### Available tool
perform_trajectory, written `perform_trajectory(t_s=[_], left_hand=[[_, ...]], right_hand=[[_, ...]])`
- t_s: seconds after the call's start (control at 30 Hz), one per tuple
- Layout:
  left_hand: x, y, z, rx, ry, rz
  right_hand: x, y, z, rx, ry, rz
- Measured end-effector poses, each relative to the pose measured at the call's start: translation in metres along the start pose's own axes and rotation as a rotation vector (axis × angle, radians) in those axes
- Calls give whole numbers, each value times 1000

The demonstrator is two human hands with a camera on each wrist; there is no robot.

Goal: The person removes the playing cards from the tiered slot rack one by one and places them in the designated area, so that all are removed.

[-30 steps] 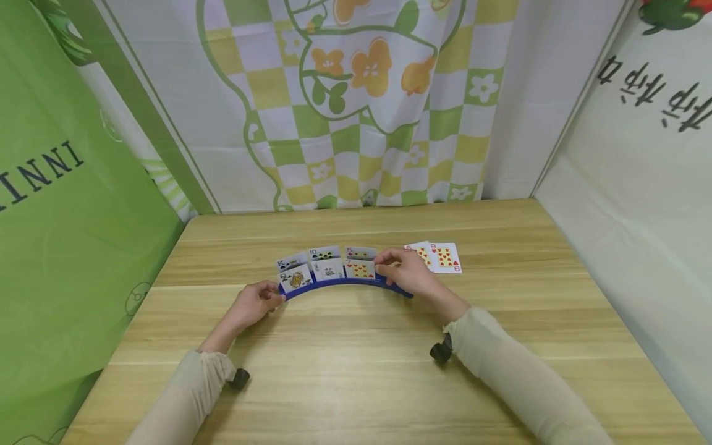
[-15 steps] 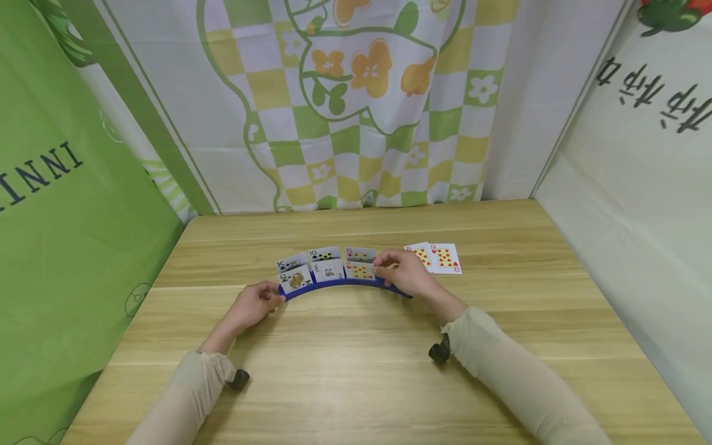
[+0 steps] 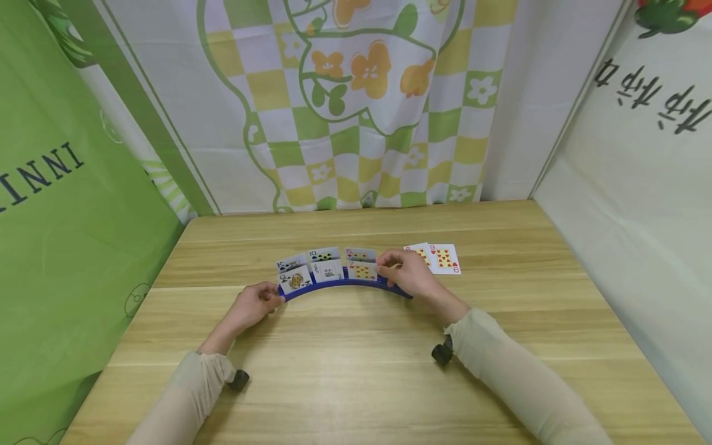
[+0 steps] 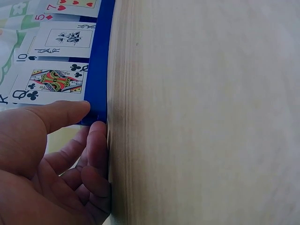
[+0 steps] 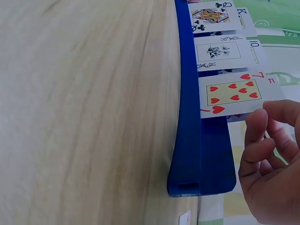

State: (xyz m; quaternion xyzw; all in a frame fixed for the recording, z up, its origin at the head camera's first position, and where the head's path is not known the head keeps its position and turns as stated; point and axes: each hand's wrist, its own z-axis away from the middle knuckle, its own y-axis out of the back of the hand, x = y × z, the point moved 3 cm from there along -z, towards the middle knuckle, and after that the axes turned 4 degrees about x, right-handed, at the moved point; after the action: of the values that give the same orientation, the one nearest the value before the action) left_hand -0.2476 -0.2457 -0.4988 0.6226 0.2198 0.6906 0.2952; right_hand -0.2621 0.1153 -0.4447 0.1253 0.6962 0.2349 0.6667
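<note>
A curved blue card holder (image 3: pixel 339 282) stands on the table with playing cards upright in two rows. My left hand (image 3: pixel 257 305) grips its left end, thumb (image 4: pixel 70 112) on the near side and fingers curled at the end. My right hand (image 3: pixel 410 272) pinches the top right corner of the seven of hearts (image 5: pixel 234 96) between thumb and forefinger. That card stands in the front row, its lower edge at the holder. Left of it are a joker (image 3: pixel 329 271) and a queen of clubs (image 3: pixel 295 280). Behind stand a king (image 3: pixel 292 262), a ten (image 3: pixel 324 253) and a red five (image 3: pixel 360 254).
Flat on the table behind my right hand lie a nine of hearts (image 3: pixel 445 258) and a partly covered red eight (image 3: pixel 421 252). A patterned cloth (image 3: pixel 367 148) hangs behind the wooden table (image 3: pixel 345 371). Green and white sheets flank it.
The seven of hearts and my right hand have shifted very slightly to the right. My left hand stays on the holder's end, and the other cards look the same.
</note>
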Motion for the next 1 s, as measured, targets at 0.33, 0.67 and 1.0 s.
perform_trajectory(t_s=[0.33,0.67,1.0], left_hand=[[1,0,1,0,7,-12],[0,0,0,5,-6,-9],[0,1,0,4,-13,-12]], right_hand=[[-3,10,2,33,20,9],[0,16,1,43,13,-8],[0,21,4,6,-13,-37]])
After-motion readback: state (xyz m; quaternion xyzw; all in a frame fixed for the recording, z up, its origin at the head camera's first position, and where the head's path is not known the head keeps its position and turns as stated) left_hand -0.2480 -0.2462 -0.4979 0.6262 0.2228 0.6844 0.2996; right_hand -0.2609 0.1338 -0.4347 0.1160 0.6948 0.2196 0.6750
